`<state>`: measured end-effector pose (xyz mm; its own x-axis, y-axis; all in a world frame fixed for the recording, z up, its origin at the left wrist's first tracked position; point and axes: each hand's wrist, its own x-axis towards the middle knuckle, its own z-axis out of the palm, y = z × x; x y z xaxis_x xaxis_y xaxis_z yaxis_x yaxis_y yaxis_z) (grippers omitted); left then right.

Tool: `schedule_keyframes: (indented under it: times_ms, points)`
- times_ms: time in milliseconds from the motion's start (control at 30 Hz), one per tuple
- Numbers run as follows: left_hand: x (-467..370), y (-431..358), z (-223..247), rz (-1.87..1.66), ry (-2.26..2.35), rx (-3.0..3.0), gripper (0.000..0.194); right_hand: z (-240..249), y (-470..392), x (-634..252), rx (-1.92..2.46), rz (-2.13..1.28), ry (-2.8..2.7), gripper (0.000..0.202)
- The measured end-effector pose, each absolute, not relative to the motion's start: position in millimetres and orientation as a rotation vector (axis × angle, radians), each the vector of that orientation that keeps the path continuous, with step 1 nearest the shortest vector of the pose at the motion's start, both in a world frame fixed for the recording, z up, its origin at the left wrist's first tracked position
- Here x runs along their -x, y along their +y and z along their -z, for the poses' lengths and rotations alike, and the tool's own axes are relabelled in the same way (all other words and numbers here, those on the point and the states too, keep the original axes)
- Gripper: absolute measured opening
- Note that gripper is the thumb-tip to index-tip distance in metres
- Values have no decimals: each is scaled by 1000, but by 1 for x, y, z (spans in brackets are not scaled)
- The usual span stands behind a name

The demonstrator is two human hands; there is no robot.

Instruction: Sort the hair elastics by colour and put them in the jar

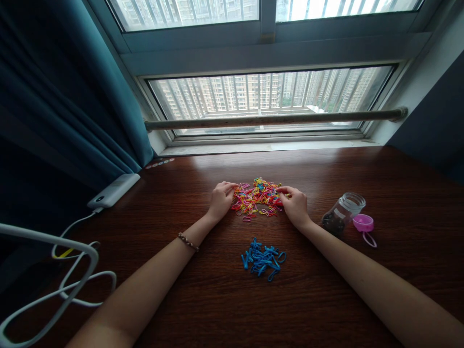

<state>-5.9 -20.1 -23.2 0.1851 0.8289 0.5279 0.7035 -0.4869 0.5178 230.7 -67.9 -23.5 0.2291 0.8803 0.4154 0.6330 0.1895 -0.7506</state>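
Observation:
A pile of small rubber bands (257, 197), mostly pink, red, yellow and orange with some blue, lies on the dark wooden table. At its left edge is my left hand (222, 199), fingers bent together, fingertips touching the bands. My right hand (294, 205) is at the pile's right edge with thumb and fingers pinched together. Whatever either hand may grip is too small to make out. Nearer to me, between my forearms, sits a separate heap of blue bands (263, 258).
Right of my right hand, a clear jar (344, 212) with dark contents lies tilted beside a pink lid (363, 223). A white power strip (114, 191) and white cable (83, 261) are at the left, by a blue curtain (90, 87). A metal bar (271, 120) crosses the window.

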Motion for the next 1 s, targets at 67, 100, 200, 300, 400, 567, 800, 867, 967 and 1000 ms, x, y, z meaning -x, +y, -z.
schedule_keyframes:
  times_ms: [67,100,200,300,400,567,800,867,967,1000]
  points:
    - [5,-20,23,-1192,1531,-2355,20,23,-68,-230,1519,-320,-1483,21]
    - [4,-20,23,-1174,1528,-2390,19,22,-69,-230,1517,-323,-1481,21]
    - [2,-21,26,-1048,1500,-2477,15,22,-69,-230,1514,-333,-1472,22]
    - [2,-21,28,-960,1491,-2510,11,22,-69,-230,1501,-335,-1469,22]
    - [3,-20,29,-946,1469,-2504,9,22,-69,-230,1479,-341,-1465,22]
    - [2,-20,26,-1040,1421,-2502,6,22,-70,-229,1416,-384,-1450,24]
    - [0,-23,21,-1199,1412,-2453,6,29,-64,-231,1423,-355,-1422,25]
    - [0,-23,22,-1232,1434,-2436,6,28,-65,-231,1462,-342,-1460,21]
    - [1,-23,23,-1254,1423,-2435,6,25,-68,-230,1498,-310,-1551,19]
    - [1,-23,23,-1256,1416,-2437,6,24,-69,-229,1513,-298,-1584,19]
